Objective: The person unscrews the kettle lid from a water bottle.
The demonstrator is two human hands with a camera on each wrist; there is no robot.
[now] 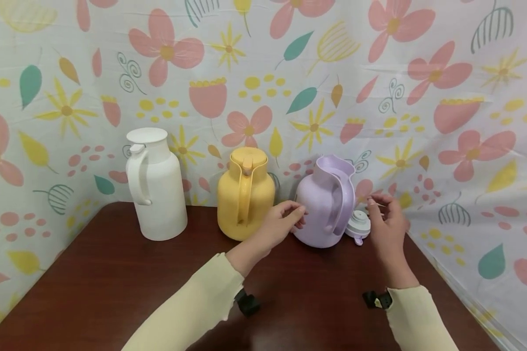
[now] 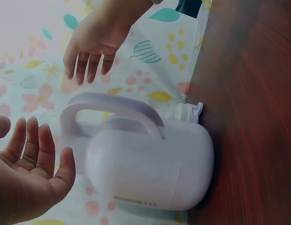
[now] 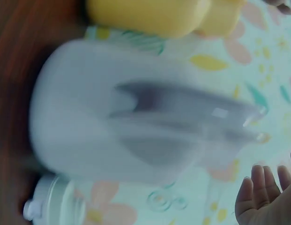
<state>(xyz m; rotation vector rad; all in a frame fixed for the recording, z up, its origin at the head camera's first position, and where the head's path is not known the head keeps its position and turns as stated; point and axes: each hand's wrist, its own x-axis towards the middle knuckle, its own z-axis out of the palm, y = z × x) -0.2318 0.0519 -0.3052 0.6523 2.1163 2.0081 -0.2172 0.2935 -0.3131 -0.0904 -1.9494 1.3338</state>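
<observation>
A lilac thermos jug (image 1: 318, 214) stands upright on the table with its mouth uncovered and its handle facing me. Its white-and-lilac lid (image 1: 358, 225) lies on the table just to the right. My left hand (image 1: 285, 219) hovers at the jug's left side, fingers loosely bent and holding nothing. On the other side, my right hand (image 1: 388, 224) is raised near the lid, also holding nothing. In the left wrist view, a gap shows between the left hand (image 2: 35, 178) and the jug (image 2: 150, 159). The right wrist view is blurred; the right hand (image 3: 267, 199) appears at its lower right.
A yellow thermos jug (image 1: 246, 195) with its lid on stands left of the lilac one. Farther left is a taller white thermos jug (image 1: 158, 190), lid on. The dark wooden table (image 1: 114, 292) backs against a flower-patterned cloth (image 1: 254, 58).
</observation>
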